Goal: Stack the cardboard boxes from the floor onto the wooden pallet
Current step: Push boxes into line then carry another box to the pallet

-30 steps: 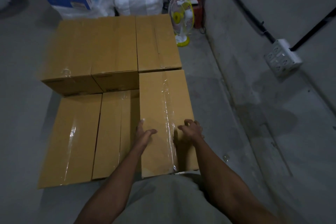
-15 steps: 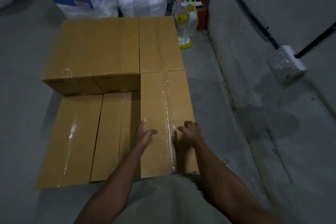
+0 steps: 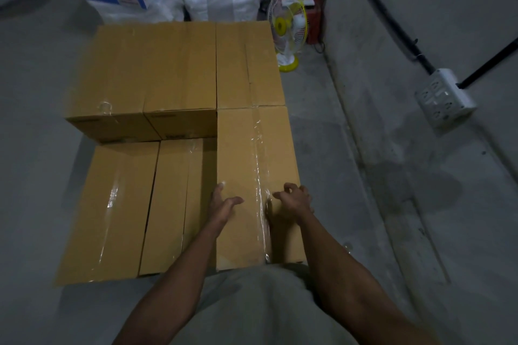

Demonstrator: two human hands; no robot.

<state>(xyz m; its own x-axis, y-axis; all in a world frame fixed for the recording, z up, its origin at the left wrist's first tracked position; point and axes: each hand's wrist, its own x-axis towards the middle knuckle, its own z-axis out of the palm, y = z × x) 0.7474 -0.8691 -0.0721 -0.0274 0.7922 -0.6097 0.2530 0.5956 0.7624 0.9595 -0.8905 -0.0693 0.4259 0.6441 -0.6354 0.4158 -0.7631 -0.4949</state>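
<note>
Box (image 3: pixel 249 154) under both hands sits at the near right corner of the stack, on the upper layer. Its far end touches the rear box (image 3: pixel 246 64) at 12 o'clock, and lower boxes (image 3: pixel 112 204) lie just beside it at 9 o'clock. The pallet is hidden under the load. The left grip (image 3: pixel 224 204) lies apart and flat, fingers straight along the 9 o'clock edge and thumb spread on the top. The right grip (image 3: pixel 294 202) rests beside the tape (image 3: pixel 260 162) near the 3 o'clock edge with fingers curled; I cannot tell whether they hook over that edge or only press. This looks like the final squaring of a box already placed. It goes best with even pressure from both palms toward 12 o'clock, so the box slides without swivelling and its 3 o'clock side lines up with the rear box. Fingers should stay clear of the 9 o'clock seam. The fan (image 3: pixel 287 25), near the stack at 1 o'clock, calls for a gentle push.
</note>
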